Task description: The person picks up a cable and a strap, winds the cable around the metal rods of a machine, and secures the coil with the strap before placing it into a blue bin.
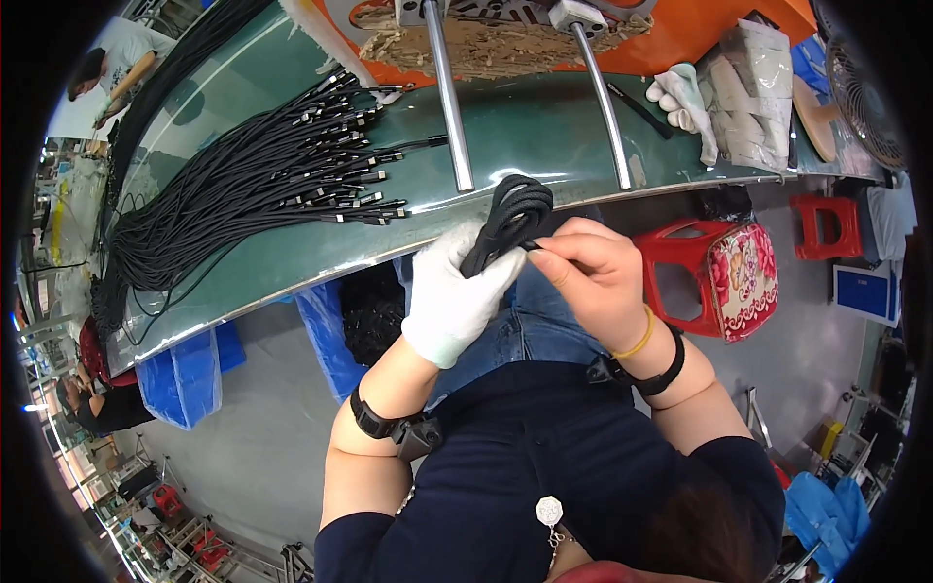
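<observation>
Left hand (449, 296), white-gloved, closed around coiled black cable (510, 222), loops sticking up above the fist. Right hand (595, 277), bare, pinching the cable's loose end just beside the coil, thumb and forefinger shut on it. Coil held in the air over the lap, just off the near edge of the green table (544, 126). Big spread of uncoiled black cables (253, 189) on the table to the left, connector ends pointing right, well apart from the hands. Two metal rods (449, 97) across the table beyond the coil. Spare white gloves (680, 97) and clear bagged stack (753, 92) at far right. Red stool (709, 277) on the floor beside the right wrist.
</observation>
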`<state>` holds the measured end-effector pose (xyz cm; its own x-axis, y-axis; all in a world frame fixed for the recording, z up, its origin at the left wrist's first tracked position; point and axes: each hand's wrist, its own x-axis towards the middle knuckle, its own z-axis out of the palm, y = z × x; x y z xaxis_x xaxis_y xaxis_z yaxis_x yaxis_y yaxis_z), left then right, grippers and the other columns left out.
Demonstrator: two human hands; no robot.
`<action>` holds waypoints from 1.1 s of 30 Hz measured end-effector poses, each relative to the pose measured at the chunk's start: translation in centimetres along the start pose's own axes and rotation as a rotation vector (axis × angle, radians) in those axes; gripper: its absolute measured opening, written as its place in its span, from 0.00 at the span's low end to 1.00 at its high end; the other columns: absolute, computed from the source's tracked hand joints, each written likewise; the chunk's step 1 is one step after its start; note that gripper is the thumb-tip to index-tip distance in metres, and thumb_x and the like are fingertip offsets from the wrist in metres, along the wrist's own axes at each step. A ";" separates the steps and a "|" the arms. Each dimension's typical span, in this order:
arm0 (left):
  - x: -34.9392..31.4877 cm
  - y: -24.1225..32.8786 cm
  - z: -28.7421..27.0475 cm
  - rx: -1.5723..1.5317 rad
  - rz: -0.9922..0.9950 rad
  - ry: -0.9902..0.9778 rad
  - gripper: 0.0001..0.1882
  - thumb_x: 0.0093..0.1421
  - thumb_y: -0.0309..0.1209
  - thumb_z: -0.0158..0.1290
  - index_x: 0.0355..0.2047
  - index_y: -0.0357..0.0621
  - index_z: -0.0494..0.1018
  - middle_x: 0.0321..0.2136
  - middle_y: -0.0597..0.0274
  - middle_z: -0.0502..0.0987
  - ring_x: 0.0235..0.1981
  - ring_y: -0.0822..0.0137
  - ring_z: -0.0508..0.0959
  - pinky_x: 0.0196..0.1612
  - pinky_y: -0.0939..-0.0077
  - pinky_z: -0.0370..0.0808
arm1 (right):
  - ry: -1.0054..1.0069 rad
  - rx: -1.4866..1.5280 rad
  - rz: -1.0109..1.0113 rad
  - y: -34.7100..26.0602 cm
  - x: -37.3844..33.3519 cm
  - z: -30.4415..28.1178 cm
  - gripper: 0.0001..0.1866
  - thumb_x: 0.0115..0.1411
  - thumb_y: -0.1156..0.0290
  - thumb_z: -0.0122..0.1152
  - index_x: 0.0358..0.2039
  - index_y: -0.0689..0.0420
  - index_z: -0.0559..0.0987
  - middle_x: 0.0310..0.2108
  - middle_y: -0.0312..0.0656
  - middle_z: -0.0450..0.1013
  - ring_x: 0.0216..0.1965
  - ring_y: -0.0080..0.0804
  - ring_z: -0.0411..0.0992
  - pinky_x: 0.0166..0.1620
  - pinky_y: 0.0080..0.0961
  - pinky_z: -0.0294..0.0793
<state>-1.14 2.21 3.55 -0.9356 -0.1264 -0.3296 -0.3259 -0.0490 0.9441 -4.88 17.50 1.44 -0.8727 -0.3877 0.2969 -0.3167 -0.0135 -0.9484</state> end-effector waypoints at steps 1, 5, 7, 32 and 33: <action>0.3 -0.8 0.1 0.129 0.102 0.068 0.07 0.49 0.24 0.55 0.30 0.38 0.71 0.16 0.64 0.70 0.15 0.73 0.69 0.20 0.81 0.66 | 0.041 -0.042 -0.034 -0.2 0.1 0.5 0.04 0.49 0.81 0.61 0.26 0.68 0.76 0.21 0.40 0.69 0.21 0.24 0.65 0.25 0.16 0.63; 1.6 -2.1 0.4 0.310 0.432 0.155 0.12 0.46 0.24 0.55 0.34 0.40 0.72 0.23 0.56 0.75 0.25 0.61 0.76 0.31 0.74 0.73 | 0.162 -0.132 -0.118 -1.1 0.1 2.4 0.04 0.49 0.81 0.61 0.26 0.68 0.76 0.20 0.40 0.68 0.20 0.23 0.64 0.24 0.16 0.62; 1.9 -2.1 0.5 0.340 0.544 0.168 0.14 0.45 0.23 0.54 0.36 0.40 0.72 0.25 0.53 0.75 0.28 0.57 0.77 0.34 0.72 0.73 | 0.252 -0.139 -0.142 -1.3 0.0 3.1 0.04 0.48 0.82 0.61 0.26 0.68 0.76 0.19 0.40 0.68 0.20 0.22 0.64 0.23 0.16 0.62; 2.5 -2.2 1.6 0.624 0.386 0.225 0.25 0.46 0.27 0.55 0.46 0.37 0.65 0.31 0.48 0.73 0.32 0.49 0.75 0.34 0.64 0.72 | 0.203 0.023 0.186 0.1 1.0 3.7 0.11 0.56 0.82 0.53 0.40 0.71 0.71 0.38 0.40 0.68 0.34 0.21 0.67 0.40 0.15 0.66; 2.0 -2.3 1.9 0.624 0.541 0.264 0.23 0.47 0.28 0.55 0.45 0.36 0.65 0.31 0.48 0.73 0.32 0.51 0.75 0.34 0.65 0.72 | 0.161 0.103 0.161 0.6 1.4 3.0 0.09 0.55 0.81 0.54 0.37 0.70 0.72 0.32 0.39 0.66 0.30 0.20 0.65 0.36 0.15 0.65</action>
<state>-2.54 3.90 0.72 -0.9467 -0.2047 0.2487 0.0682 0.6272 0.7758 -5.22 14.20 1.02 -0.9594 -0.2408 0.1467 -0.1361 -0.0602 -0.9889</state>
